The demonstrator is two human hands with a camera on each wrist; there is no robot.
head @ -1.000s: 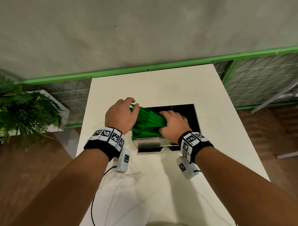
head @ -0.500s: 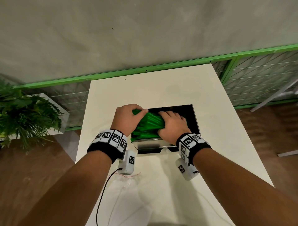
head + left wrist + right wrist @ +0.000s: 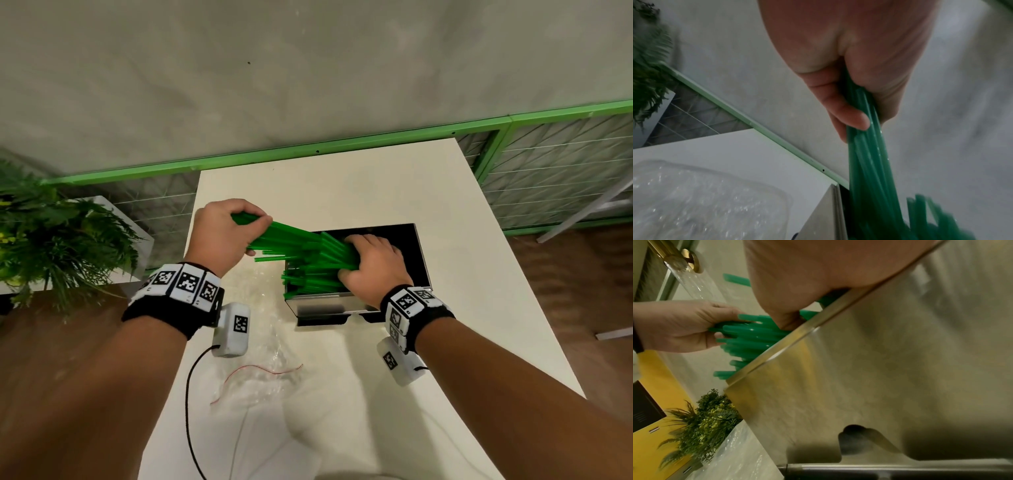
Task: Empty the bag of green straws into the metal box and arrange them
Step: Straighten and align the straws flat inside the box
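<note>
L hand grips straws; head view: bag.

It looks like a shop or café interior rather than a home. A small white table stands against a bare grey plaster wall, with green-framed wire-mesh panels running along the wall's foot. A fern-like potted plant sits at the left, over a brown wood floor. The right wrist view shows a yellow surface at the left.
</note>
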